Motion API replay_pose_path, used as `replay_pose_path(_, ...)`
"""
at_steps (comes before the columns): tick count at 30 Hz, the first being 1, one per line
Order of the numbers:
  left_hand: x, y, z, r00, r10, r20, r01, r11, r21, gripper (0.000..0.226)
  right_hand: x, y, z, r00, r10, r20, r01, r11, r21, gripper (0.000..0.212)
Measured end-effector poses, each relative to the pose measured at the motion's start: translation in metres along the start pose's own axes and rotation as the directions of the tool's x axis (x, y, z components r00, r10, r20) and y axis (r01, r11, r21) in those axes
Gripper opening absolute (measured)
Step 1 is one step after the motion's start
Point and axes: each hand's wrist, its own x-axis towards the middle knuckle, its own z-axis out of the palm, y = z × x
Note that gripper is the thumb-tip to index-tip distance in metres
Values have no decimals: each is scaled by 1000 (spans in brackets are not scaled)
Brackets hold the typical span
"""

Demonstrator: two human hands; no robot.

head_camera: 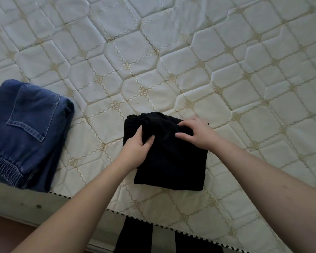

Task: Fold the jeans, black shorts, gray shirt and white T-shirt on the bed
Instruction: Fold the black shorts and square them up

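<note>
The black shorts (173, 161) lie in a compact folded bundle near the front edge of the quilted mattress (171, 57). My left hand (135, 148) pinches a fold of the black cloth at the bundle's left side. My right hand (195, 132) grips the upper right part of the same bundle, fingers curled into the cloth. The blue jeans (26, 132) sit folded at the left edge of the mattress, back pocket and elastic cuff facing up. No gray shirt or white T-shirt is in view.
The mattress front edge (117, 212) with striped piping runs across the bottom. Below it stand my black-clad legs (133, 236). A strip of reddish floor (5, 230) shows at the bottom left.
</note>
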Motion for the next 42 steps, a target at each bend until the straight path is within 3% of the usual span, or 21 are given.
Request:
replay_pose_path(11,7,-1,-11,987,-28,-156,20,999,-49,27,10,0,2,999,-34,7,32,988,154,37)
replay_pose_path(17,15,-10,-22,978,-52,-202,60,997,38,11,17,-2,8,991,36,131,-58,984,166,47)
replay_pose_path(20,15,-15,-22,975,-12,-222,49,985,164,23,21,-5,11,984,78,163,-109,976,191,46)
replay_pose_path(23,14,-16,-21,969,-51,-243,74,993,88,29,24,-8,11,982,94,162,-125,974,188,43)
replay_pose_path(28,10,-17,-17,962,-114,-249,128,991,41,36,23,-17,13,990,-14,138,6,998,60,42)
replay_pose_path(32,2,-23,-17,945,-85,-315,99,995,28,27,19,-15,16,993,-86,80,78,993,92,43)
replay_pose_path(36,-1,-34,-20,923,-42,-381,91,989,113,8,10,-12,19,969,-59,-240,94,986,139,47)
replay_pose_path(38,4,-37,-22,920,2,-393,97,968,233,17,5,-4,19,933,44,-358,-11,995,95,50)
replay_pose_path(40,11,-38,-26,917,44,-397,88,948,307,26,1,6,19,944,129,-303,-115,991,65,49)
replay_pose_path(42,17,-33,-31,917,132,-376,9,936,351,47,-3,14,21,979,95,-178,-90,995,40,43)
